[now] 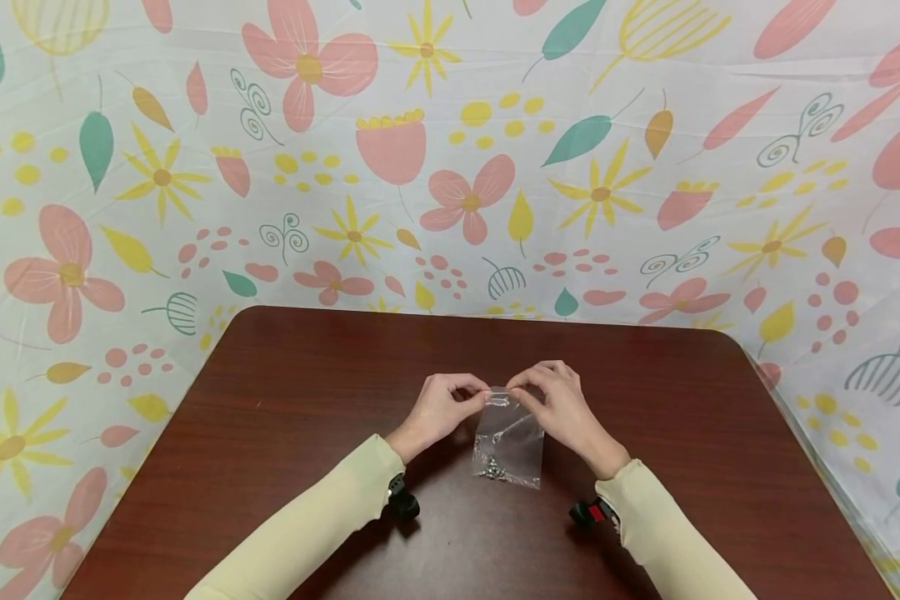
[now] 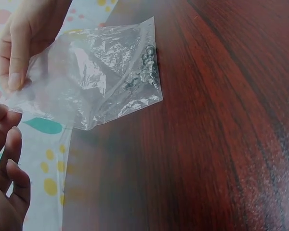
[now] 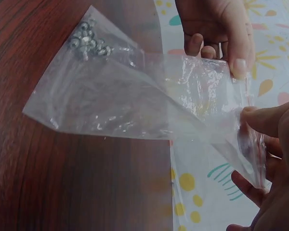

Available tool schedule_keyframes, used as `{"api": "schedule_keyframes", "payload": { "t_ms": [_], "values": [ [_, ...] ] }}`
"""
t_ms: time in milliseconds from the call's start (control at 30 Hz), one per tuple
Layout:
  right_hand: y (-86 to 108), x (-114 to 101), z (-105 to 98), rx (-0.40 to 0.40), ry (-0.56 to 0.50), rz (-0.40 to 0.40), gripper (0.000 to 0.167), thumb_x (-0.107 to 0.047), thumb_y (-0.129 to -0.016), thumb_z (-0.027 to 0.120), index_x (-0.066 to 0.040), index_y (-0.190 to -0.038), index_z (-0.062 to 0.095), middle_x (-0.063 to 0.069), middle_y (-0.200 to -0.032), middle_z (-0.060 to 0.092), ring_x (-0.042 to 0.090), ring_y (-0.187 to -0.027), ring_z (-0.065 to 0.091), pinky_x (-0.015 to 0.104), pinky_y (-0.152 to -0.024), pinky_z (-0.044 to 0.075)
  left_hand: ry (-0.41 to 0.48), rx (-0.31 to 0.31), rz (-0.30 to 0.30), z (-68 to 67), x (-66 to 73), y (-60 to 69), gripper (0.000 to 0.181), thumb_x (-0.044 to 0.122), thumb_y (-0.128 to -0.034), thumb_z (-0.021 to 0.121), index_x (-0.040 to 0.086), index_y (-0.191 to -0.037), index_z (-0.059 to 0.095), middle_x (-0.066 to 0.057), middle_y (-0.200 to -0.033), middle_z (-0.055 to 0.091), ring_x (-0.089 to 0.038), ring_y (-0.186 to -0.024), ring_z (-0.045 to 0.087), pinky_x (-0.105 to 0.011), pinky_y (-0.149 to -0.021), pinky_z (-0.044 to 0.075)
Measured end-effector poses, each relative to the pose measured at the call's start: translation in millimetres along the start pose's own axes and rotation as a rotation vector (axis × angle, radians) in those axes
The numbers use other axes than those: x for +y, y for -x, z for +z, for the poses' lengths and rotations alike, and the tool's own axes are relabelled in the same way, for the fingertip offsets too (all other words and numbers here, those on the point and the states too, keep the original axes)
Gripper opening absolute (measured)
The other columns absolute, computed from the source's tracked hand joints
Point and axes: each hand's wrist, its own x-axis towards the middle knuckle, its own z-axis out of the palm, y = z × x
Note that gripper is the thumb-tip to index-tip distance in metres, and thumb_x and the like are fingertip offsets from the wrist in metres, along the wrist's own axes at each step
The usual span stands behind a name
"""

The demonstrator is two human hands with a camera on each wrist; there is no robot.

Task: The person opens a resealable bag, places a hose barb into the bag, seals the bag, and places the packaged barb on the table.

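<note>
A clear plastic zip bag (image 1: pixel 516 442) hangs upright between my two hands over the table, its top edge pinched at both sides. My left hand (image 1: pixel 444 408) grips the left part of that edge between thumb and forefinger. On the other side my right hand (image 1: pixel 562 408) pinches the edge a short way off. Small shiny metal pieces (image 3: pixel 86 41) lie heaped in one bottom corner of the bag; their exact kind is hard to make out. In the right wrist view the plastic is creased diagonally. Whether the bag's mouth is parted, I cannot tell.
Beneath the hands is a dark reddish-brown wooden table (image 1: pixel 292 467) with rounded far corners. A white cloth (image 1: pixel 450 275) printed with flowers and leaves hangs behind it. Small black devices sit at the left wrist (image 1: pixel 402 500) and right wrist (image 1: pixel 588 512).
</note>
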Motion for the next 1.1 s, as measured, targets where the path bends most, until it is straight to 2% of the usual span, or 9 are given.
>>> {"api": "schedule_keyframes", "payload": {
  "t_ms": [200, 433, 533, 733, 933, 1100],
  "values": [
    [2.4, 5, 0, 0.029, -0.014, 0.005, 0.009, -0.007, -0.092, 0.078, -0.015, -0.096, 0.075, 0.000, -0.095, 0.074, 0.030, -0.105, 0.052, 0.066, -0.101, 0.028, 0.013, 0.015, 0.007, -1.1, -0.7, -0.3, 0.006, 0.010, -0.0956, 0.076, 0.011, -0.095, 0.082, 0.002, -0.087, 0.078, -0.006, -0.070, 0.063, -0.023, -0.068, 0.053],
    [3.0, 4, -2, 0.059, 0.009, -0.048, 0.009, -0.007, -0.090, 0.079, -0.015, -0.093, 0.076, -0.002, -0.089, 0.073, 0.032, -0.107, 0.053, 0.068, -0.102, 0.027, 0.012, 0.003, -0.004, -2.9, -2.1, 1.2, 0.007, 0.013, -0.0969, 0.075, 0.012, -0.097, 0.082, 0.004, -0.089, 0.078, -0.007, -0.072, 0.064, -0.024, -0.069, 0.054],
    [3.0, 4, -4, 0.044, -0.011, -0.012, 0.011, -0.008, -0.090, 0.080, -0.017, -0.097, 0.079, -0.004, -0.088, 0.072, 0.030, -0.107, 0.052, 0.066, -0.103, 0.027, 0.003, 0.002, -0.010, -3.8, -3.2, 1.9, 0.007, 0.014, -0.0975, 0.075, 0.014, -0.098, 0.082, 0.004, -0.091, 0.078, -0.008, -0.073, 0.064, -0.024, -0.069, 0.054],
    [5.2, 13, -10, 0.017, -0.046, 0.063, 0.012, -0.006, -0.092, 0.079, -0.015, -0.101, 0.079, 0.001, -0.092, 0.072, 0.033, -0.108, 0.052, 0.062, -0.101, 0.029, -0.011, 0.027, -0.019, -6.4, -4.3, 2.7, 0.008, 0.015, -0.0976, 0.075, 0.014, -0.098, 0.083, 0.004, -0.090, 0.078, -0.007, -0.072, 0.064, -0.024, -0.068, 0.053],
    [6.9, 17, -15, 0.025, -0.061, 0.061, 0.011, -0.004, -0.091, 0.080, -0.015, -0.092, 0.076, 0.003, -0.093, 0.075, 0.035, -0.110, 0.052, 0.065, -0.102, 0.028, -0.012, 0.021, -0.028, -8.6, -5.6, 2.3, 0.009, 0.015, -0.0979, 0.074, 0.015, -0.098, 0.083, 0.006, -0.089, 0.078, -0.006, -0.071, 0.063, -0.024, -0.067, 0.052],
    [8.0, 18, -14, 0.037, -0.057, 0.052, 0.012, -0.005, -0.089, 0.081, -0.016, -0.092, 0.077, 0.001, -0.092, 0.074, 0.034, -0.108, 0.053, 0.065, -0.101, 0.029, -0.013, 0.023, -0.022, -8.1, -7.7, 1.7, 0.009, 0.015, -0.0979, 0.074, 0.015, -0.098, 0.083, 0.004, -0.090, 0.078, -0.006, -0.071, 0.063, -0.024, -0.067, 0.052]
  ]
}}
